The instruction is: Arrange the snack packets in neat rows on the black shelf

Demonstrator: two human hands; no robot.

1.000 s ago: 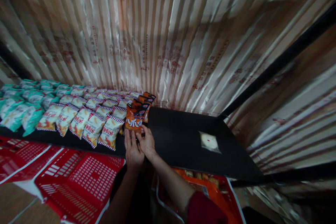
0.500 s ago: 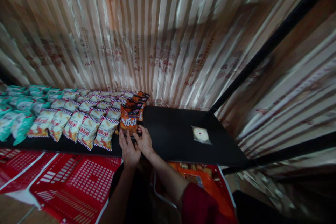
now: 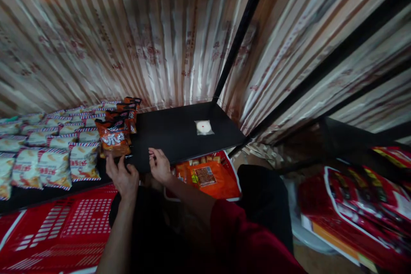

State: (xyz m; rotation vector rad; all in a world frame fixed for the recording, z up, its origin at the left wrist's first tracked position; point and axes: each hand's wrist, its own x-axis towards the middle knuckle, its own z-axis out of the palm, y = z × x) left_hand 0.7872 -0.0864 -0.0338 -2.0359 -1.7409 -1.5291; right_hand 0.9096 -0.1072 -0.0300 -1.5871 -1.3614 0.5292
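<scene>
My left hand [image 3: 123,176] has its fingers spread at the lower front edge of an orange snack bag [image 3: 114,137] with dark trim and white lettering. Whether the fingertips touch the bag is hard to make out. The bag stands at the front of a row of similar orange bags [image 3: 131,113] on the black shelf [image 3: 167,130]. To the right, my right hand [image 3: 159,166] is over the shelf's front edge, loosely curled, with its fingers apart and nothing visible in them. White shrimp-flavoured-looking chip bags [image 3: 84,160] stand in rows left of the orange ones.
A flat clear packet with a round white piece [image 3: 204,127] lies farther right on the shelf. Beneath are a red basket [image 3: 86,218] and another holding an orange package [image 3: 208,180]. Red packs [image 3: 356,209] fill a container at far right. A dark post [image 3: 240,34] rises behind the shelf.
Both hands have come away from the front orange bag, the right one farther and to the right. The view has turned right, bringing the red packs into sight.
</scene>
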